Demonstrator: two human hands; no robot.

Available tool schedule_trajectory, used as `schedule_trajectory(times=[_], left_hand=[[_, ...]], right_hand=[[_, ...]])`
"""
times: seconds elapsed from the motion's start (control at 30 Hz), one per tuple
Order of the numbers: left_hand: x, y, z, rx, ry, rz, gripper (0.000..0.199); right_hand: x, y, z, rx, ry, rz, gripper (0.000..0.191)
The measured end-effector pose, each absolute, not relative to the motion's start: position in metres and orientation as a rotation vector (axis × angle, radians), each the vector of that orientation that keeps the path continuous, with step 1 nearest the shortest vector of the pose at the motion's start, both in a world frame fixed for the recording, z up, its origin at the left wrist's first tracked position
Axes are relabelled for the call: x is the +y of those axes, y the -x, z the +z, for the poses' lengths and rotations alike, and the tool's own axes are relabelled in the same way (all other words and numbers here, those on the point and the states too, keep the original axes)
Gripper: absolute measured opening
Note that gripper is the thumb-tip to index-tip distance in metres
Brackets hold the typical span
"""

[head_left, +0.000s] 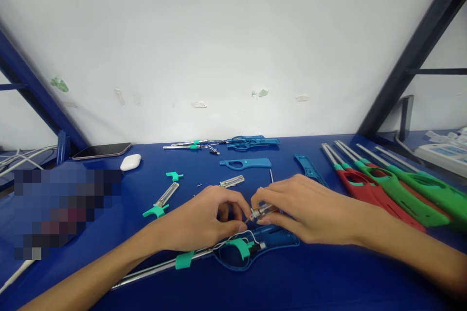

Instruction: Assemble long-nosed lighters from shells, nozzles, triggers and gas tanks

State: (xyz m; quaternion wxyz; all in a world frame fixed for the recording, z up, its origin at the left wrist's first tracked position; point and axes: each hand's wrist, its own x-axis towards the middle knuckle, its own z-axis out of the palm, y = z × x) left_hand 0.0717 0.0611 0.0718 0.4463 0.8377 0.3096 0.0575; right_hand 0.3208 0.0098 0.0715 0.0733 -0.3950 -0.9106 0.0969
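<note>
Between the thumb and fingers of my right hand [295, 209] is a clear plastic lighter fuel tank [263, 211], held above an opened gas lighter. My left hand [219, 216] is closed in a pinch at the tank's left end, around a thin pale piece too small to make out. Below both hands lies a blue lighter half-shell [282, 238]. A green trigger [240, 248] and white wires rest in it, and a metal barrel [149, 272] with a green collar [184, 260] extends to the left.
Behind are blue shells [253, 142], a blue half [248, 163], and another tank [232, 181]. Left lie a tank [168, 194], green triggers [156, 211], a white case [130, 162] and a phone [102, 150]. Several red and green lighters [408, 189] lie right.
</note>
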Motion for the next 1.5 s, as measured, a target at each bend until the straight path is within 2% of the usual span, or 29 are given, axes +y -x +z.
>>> schedule_trajectory(times=[0.33,0.67,1.5], left_hand=[[0.0634,-0.0709,0.0695,0.775,-2.050,0.125,0.024],[0.0628,-0.0719,0.0663,0.755,-2.045,0.179,0.015],[0.0593,-0.0745,0.0633,0.765,-2.039,0.246,0.018]], right_hand=[[0.0128,-0.3196,0.0732,-2.731,1.178,0.272,0.017],[0.0129,-0.3213,0.0722,-2.764,1.116,0.288,0.019],[0.0112,-0.3183,0.0661,-2.821,1.114,0.144,0.023]])
